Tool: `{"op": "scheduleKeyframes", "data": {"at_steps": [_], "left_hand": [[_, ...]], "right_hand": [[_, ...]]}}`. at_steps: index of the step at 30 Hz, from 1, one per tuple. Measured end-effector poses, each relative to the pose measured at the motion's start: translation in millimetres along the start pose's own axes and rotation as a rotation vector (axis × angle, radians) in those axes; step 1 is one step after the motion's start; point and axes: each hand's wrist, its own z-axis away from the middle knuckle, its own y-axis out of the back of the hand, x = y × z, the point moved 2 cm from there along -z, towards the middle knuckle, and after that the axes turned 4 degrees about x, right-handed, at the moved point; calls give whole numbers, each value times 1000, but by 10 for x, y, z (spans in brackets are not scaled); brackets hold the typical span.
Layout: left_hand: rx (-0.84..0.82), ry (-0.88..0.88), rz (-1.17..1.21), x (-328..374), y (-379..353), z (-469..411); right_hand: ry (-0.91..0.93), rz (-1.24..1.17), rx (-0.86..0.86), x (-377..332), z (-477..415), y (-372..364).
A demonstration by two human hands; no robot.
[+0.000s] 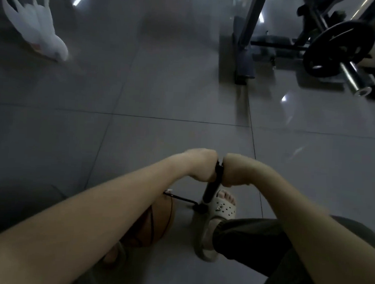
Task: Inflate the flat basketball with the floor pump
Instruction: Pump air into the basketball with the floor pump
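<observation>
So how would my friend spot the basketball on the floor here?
Find the left hand and right hand gripping the black pump, low in the middle. Follow its thin hose left, under the left forearm. The basketball is the only orange-brown round thing there, striped with black seams.

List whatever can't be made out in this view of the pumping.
Head view:
- Pump handle: mostly wrapped by left hand and right hand.
- Basketball: largely behind the left forearm; fullness unclear.
- Hose end at the ball: behind that forearm.
- Pump base: partly under the sandal.
- White bag: blurred, contents unknown.
</observation>
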Motion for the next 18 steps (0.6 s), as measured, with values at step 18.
{"op": "scheduleKeyframes", "data": {"at_steps": [18], "left_hand": [[-46, -97, 5, 48, 447, 245]], "right_hand": [[29, -44, -71, -66, 321, 488]]}}
